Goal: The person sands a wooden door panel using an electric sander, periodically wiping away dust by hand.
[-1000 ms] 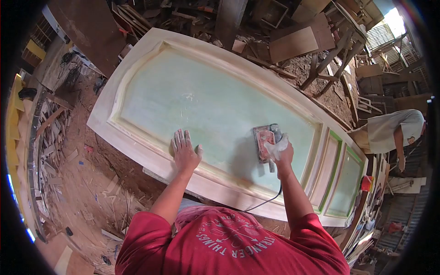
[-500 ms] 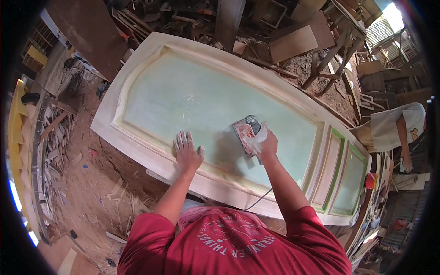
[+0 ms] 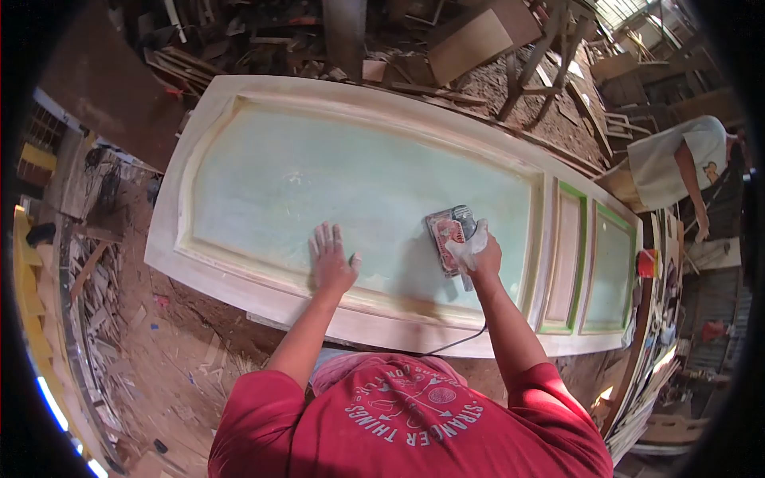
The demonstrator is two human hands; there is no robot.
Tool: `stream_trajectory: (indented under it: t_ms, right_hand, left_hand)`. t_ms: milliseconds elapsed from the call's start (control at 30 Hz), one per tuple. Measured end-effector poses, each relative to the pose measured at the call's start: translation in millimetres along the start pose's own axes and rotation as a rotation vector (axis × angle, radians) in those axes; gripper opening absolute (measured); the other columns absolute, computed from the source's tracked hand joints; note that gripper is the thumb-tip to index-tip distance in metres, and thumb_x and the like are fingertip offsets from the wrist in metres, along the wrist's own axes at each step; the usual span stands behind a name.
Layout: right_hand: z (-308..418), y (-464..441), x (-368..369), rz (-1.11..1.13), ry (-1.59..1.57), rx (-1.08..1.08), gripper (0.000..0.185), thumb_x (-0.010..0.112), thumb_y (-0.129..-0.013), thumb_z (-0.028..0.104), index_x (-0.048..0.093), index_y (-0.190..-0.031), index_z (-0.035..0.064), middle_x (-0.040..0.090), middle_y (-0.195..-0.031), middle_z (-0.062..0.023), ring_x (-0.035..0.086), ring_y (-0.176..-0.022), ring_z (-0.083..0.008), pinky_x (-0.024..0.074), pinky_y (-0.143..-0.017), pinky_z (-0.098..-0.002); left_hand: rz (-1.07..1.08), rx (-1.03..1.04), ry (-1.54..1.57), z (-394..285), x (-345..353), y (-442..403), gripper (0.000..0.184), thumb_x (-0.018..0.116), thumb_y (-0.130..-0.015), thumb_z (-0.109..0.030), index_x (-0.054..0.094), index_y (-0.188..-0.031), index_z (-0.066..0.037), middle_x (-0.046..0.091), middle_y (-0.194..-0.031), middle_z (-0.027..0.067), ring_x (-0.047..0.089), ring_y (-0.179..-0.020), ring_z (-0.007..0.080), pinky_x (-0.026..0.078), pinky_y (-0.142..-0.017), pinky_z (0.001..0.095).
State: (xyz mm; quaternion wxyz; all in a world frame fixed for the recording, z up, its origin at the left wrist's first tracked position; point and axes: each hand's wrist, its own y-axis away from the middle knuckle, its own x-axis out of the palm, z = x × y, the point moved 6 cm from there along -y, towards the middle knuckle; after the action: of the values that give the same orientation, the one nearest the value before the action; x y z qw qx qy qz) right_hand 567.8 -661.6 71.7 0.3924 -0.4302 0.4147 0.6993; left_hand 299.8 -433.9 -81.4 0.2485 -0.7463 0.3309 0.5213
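A wooden door [image 3: 398,320] with a large pale green panel [image 3: 335,167] lies flat in front of me, framed by raised moulding. My right hand [image 3: 478,251], dusted white, grips a red and black electric sander [image 3: 446,235] that rests on the right part of that panel. From the sander a dark cord [image 3: 458,342] runs back toward my body. Spread flat, my left hand [image 3: 331,259] lies on the lower edge of the panel with its fingers apart, holding nothing. Two smaller panels with green edging [image 3: 567,259] sit at the door's right end.
Another person [image 3: 669,167] in a light shirt stands beyond the door's right end. A red and yellow container [image 3: 647,263] is by that end. Scrap boards [image 3: 470,44] pile up behind the door, and wood offcuts [image 3: 103,319] litter the ground at left.
The sander in my right hand has shifted a little to the right across the panel. My left hand stays flat near the panel's lower edge. The camera view has turned slightly.
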Motion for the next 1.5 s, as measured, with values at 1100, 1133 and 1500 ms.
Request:
stream_trajectory:
  t_ms: [1100,1133,1500]
  right_hand:
    - [-2.7,-120.7,-16.3,-0.054,-0.064,0.129,0.072,0.082,-0.076,0.046,0.063,-0.128,-0.0008,0.079,-0.109,-0.0297,0.078,-0.104,-0.0502,0.0622,-0.094,-0.0565]
    - [0.4,-123.9,-15.7,-0.060,-0.063,0.124,0.072,0.083,-0.076,0.048,0.064,-0.126,-0.0002,0.079,-0.108,-0.0295,0.078,-0.103,-0.0500,0.0623,-0.094,-0.0560]
    - [-60.2,-115.2,-41.4,-0.112,-0.083,0.284,0.076,0.083,-0.075,0.050,0.065,-0.127,-0.0032,0.080,-0.107,-0.0286,0.079,-0.103,-0.0471,0.0635,-0.092,-0.0536]
  left_hand:
    - [0.508,0.593,-0.116,-119.5,42.0,-47.8,0.098,0.049,-0.109,-0.065,0.018,-0.182,-0.007,0.013,-0.189,0.0188,0.008,-0.176,0.0351,0.004,-0.141,0.0603]
    - [0.506,0.562,-0.143,-118.4,40.8,-57.7,0.098,0.049,-0.109,-0.066,0.017,-0.182,-0.008,0.012,-0.190,0.0185,0.008,-0.176,0.0350,0.004,-0.141,0.0603]
    - [0.271,0.431,-0.134,-168.2,69.6,-176.4,0.102,0.051,-0.107,-0.067,0.018,-0.181,-0.006,0.011,-0.190,0.0192,0.006,-0.176,0.0361,0.003,-0.141,0.0629]
